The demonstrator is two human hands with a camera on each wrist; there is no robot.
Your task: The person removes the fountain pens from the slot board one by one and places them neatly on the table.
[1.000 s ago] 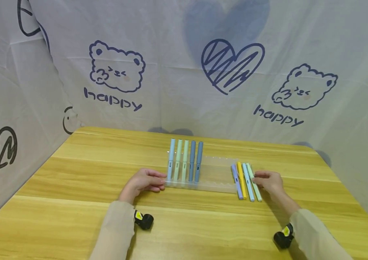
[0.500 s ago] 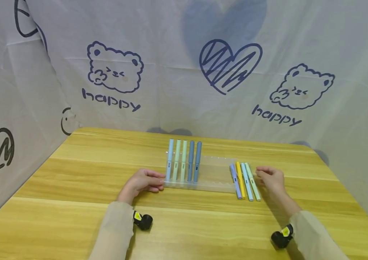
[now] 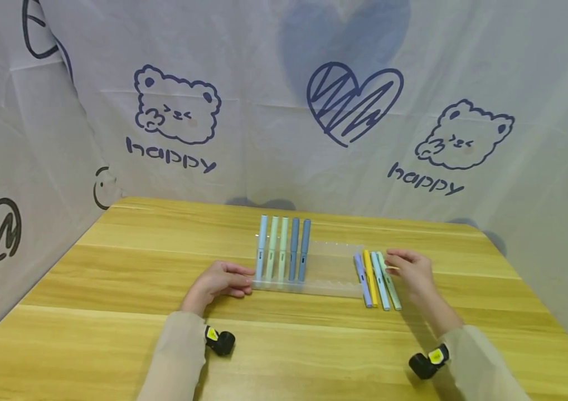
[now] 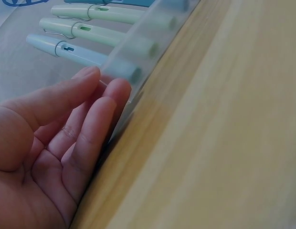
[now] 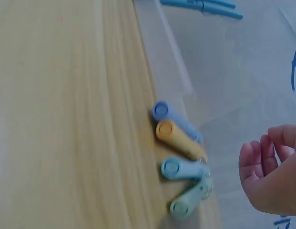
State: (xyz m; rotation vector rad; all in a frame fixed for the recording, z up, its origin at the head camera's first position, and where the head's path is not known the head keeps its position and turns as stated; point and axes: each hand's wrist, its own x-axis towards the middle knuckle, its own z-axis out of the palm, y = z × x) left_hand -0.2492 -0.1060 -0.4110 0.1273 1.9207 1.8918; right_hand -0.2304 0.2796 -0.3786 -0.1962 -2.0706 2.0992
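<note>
Five pens [image 3: 283,250], slotted side by side in the left part of a clear rack [image 3: 334,264]: one light blue, two green, two dark blue. Rack: on the desk [image 3: 294,345], left end pinched by the left hand [image 3: 217,279]. Four loose pens [image 3: 380,281], at rack's right end: purple, yellow, light blue, green. Right hand [image 3: 412,272]: fingers loosely bent, unclasped, just beside the loose green pen [image 3: 390,284].
</note>
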